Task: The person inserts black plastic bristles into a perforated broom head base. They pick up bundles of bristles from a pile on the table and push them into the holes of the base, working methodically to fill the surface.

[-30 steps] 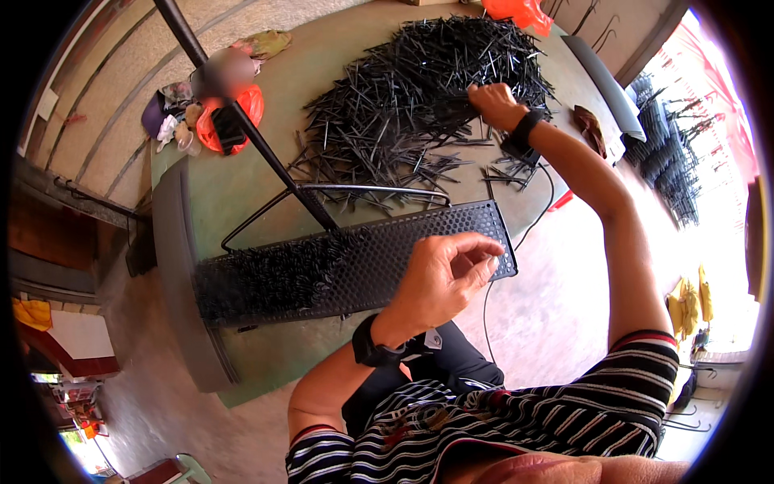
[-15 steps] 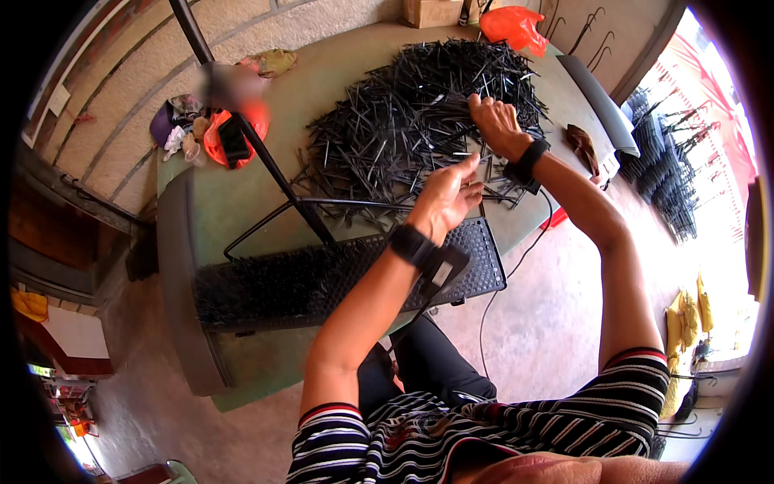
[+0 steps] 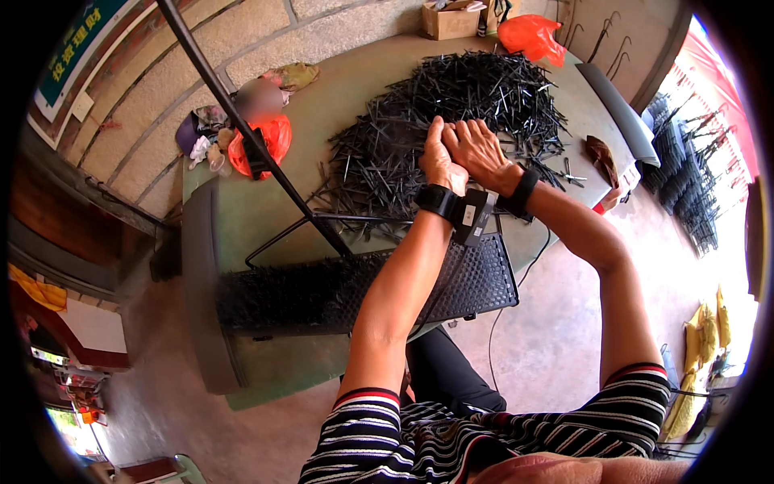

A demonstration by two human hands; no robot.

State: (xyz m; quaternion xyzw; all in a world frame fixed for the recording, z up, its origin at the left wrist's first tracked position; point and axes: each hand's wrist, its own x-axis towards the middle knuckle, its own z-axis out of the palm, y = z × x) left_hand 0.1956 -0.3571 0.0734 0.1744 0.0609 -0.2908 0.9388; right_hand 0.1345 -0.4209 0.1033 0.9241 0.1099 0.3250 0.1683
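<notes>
Both my hands meet over the near side of a large heap of thin black strips on the green table. My left hand, with a black band at its wrist, has its thumb pointing up and its other fingers mostly hidden. Pressed against it is my right hand, its fingers curled. What lies between them is hidden. Nearer me lies a long black tray full of small holes. Its left part is densely filled with black pieces; bare holes show at the right.
A dark metal pole with side bars slants across the table's left. Orange bags and a cardboard box sit toward the far edge. A brown object lies right of the heap. A cable hangs beside the tray.
My hands were apart and have come together. The left has moved up toward the heap; the right has moved left and nearer me. The whole view has shifted slightly.
</notes>
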